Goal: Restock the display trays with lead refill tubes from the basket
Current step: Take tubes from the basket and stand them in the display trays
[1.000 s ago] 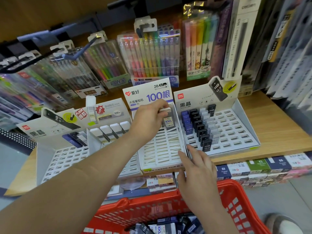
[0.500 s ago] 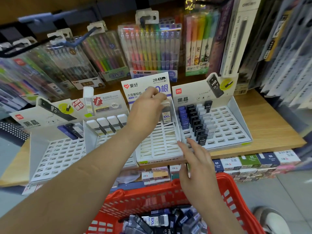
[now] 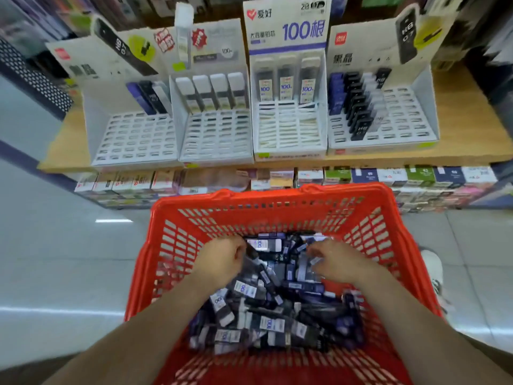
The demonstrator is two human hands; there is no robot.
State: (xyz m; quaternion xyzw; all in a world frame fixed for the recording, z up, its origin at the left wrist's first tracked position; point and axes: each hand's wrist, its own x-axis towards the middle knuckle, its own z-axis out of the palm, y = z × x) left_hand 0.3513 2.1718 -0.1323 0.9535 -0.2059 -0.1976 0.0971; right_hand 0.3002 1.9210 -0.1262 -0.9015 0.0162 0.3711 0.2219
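Observation:
A red basket stands below me, holding a heap of dark and blue lead refill tubes. Both my hands are down inside it. My left hand has its fingers curled into the heap, and blur hides whether it holds a tube. At the fingertips of my right hand, which are curled, a pale tube end shows. Several white display trays sit on the shelf. The "100" tray has three tubes at its back. The rightmost tray holds rows of black and blue tubes.
The two left trays hold a few tubes along their back rows. The wooden shelf extends right of the trays. Small boxed goods line the lower shelf behind the basket. A white shoe is on the floor at right.
My left hand left the "100" tray, where three tubes now stand, and dropped into the basket. My right hand moved down from the shelf edge into the basket. The view tilted downward.

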